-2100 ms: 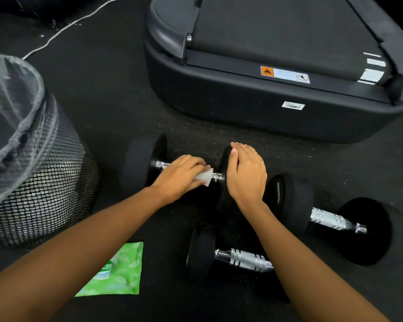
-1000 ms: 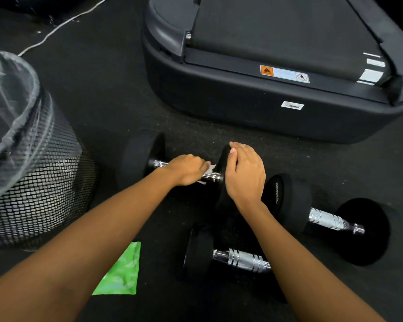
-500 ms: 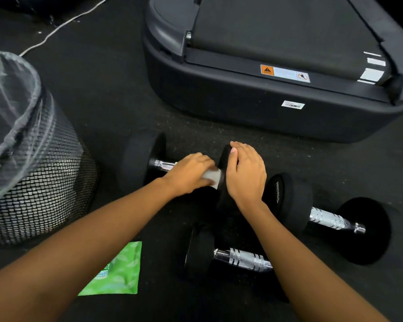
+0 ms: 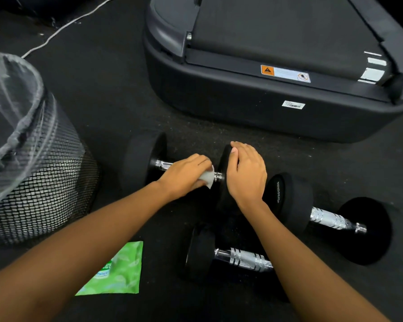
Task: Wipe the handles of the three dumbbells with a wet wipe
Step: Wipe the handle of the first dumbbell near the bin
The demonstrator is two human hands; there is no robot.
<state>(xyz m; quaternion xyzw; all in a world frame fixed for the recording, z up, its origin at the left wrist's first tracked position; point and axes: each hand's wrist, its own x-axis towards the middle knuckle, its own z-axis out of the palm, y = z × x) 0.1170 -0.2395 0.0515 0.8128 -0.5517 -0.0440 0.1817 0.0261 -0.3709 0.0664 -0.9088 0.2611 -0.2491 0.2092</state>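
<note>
Dark rubber floor (image 4: 107,108), gym corner. Head view only. Treadmill base (image 4: 265,117) fills the upper right of the frame. White cable (image 4: 63,26) runs across the upper left. Mesh bin (image 4: 44,182) with a clear liner stands at the left edge.

Three dumbbells lie on the floor. Far dumbbell (image 4: 144,159), centre of frame: left hand (image 4: 184,177) is on its chrome handle (image 4: 162,164), fingers curled round a white wet wipe (image 4: 208,179) pressed to the bar next to the right-side weight. Right hand (image 4: 247,173) rests on top of that weight, fingers straight and close together, thumb on the inner face.

Right dumbbell (image 4: 328,219) lies at right centre, just beside the right wrist. Near dumbbell (image 4: 242,259) lies lower centre, partly hidden by the right forearm.

Green wipe packet (image 4: 119,273) lies flat on the floor, lower left, beside the left forearm.
</note>
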